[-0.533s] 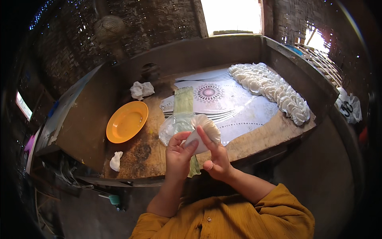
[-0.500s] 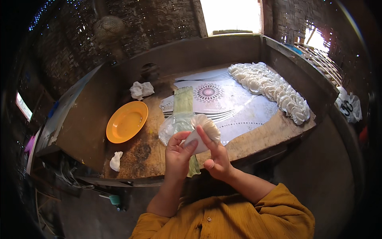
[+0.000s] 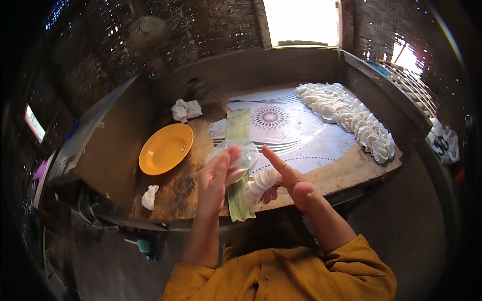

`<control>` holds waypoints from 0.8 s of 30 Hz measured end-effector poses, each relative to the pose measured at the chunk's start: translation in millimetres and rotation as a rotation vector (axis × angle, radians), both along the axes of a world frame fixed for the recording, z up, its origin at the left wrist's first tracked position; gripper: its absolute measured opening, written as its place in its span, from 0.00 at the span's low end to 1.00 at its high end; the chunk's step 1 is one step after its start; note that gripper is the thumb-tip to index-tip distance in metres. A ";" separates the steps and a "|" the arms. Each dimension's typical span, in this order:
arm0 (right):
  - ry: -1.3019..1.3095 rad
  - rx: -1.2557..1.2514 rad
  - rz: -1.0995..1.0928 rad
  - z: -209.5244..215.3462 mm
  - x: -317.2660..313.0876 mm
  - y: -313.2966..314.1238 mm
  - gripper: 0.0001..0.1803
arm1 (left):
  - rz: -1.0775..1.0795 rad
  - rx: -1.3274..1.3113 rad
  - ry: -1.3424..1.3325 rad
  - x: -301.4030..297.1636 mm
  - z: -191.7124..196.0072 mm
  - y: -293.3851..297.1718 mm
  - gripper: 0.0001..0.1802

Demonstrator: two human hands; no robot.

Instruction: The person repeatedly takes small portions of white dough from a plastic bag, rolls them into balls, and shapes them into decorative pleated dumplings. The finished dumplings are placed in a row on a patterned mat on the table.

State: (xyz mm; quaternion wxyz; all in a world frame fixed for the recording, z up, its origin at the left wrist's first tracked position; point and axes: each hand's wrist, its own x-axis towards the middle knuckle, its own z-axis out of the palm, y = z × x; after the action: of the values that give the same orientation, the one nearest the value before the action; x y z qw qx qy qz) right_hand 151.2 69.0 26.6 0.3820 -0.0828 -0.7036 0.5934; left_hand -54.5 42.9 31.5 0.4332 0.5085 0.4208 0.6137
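Head view: both hands [image 3: 251,175] grip white dough [image 3: 261,183], its length angled up-right.

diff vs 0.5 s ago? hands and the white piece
Small change. The left hand has turned edge-on in front of the clear plastic, fingers pointing up. The white ruffled piece has dropped lower and now sits under the right hand, whose index finger still points up-left. Unchanged: green leaf strip, orange plate, and the row of white pieces on the patterned mat.
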 end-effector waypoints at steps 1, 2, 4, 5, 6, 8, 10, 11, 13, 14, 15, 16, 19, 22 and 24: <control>-0.033 0.027 -0.012 3.3 -1.6 0.2 0.66 | -0.157 -0.147 -0.110 3.1 1.9 1.1 0.27; -0.089 0.049 -0.024 6.7 -1.3 -1.0 0.65 | -0.343 -0.242 -0.241 5.6 3.7 2.6 0.30; -0.199 0.093 -0.070 13.7 -0.1 0.4 0.63 | -0.455 -0.353 -0.230 11.4 3.5 2.3 0.37; -0.199 0.112 -0.072 16.4 -0.5 1.3 0.55 | -0.470 -0.373 -0.226 13.5 2.5 2.7 0.36; -0.267 0.106 -0.115 18.9 -0.4 2.9 0.57 | -0.484 -0.390 -0.217 13.3 1.5 2.8 0.35; -0.395 0.091 -0.210 22.6 1.6 4.0 0.62 | -0.378 -0.454 -0.316 16.6 -4.5 1.8 0.32; -0.469 0.157 -0.262 24.8 0.8 3.6 0.56 | -0.378 -0.474 -0.369 17.6 -11.5 0.8 0.31; -0.504 0.191 -0.303 25.7 -2.1 3.3 0.55 | -0.356 -0.477 -0.371 17.6 -14.9 -0.1 0.30; -0.606 0.281 -0.389 28.1 -5.9 0.5 0.50 | -0.342 -0.452 -0.396 17.2 -20.7 0.0 0.30; -0.672 0.338 -0.433 29.5 -8.2 -1.0 0.46 | -0.326 -0.485 -0.393 16.6 -22.6 0.2 0.30; -0.752 0.385 -0.479 31.3 -9.0 -2.7 0.43 | -0.341 -0.488 -0.411 15.5 -23.7 1.5 0.29; -0.812 0.388 -0.465 32.9 -10.6 -3.8 0.44 | -0.361 -0.487 -0.431 14.4 -24.2 2.3 0.29; -0.843 0.401 -0.476 33.9 -10.9 -4.5 0.44 | -0.418 -0.540 -0.499 11.1 -22.5 2.9 0.29; -0.382 0.318 -0.560 24.6 -12.2 0.0 0.42 | -0.525 -0.477 -0.634 9.0 -18.5 -0.7 0.29; 0.051 0.037 -0.575 13.4 -17.0 5.5 0.40 | -0.525 -0.384 -0.783 10.1 -15.3 -2.3 0.29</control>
State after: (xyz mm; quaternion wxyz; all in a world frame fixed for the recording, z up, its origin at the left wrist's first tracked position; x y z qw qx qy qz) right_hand 134.3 74.5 40.0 0.5535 -0.2572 -0.6521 0.4498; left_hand -44.5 40.6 16.2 0.7837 0.2399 0.1902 0.5404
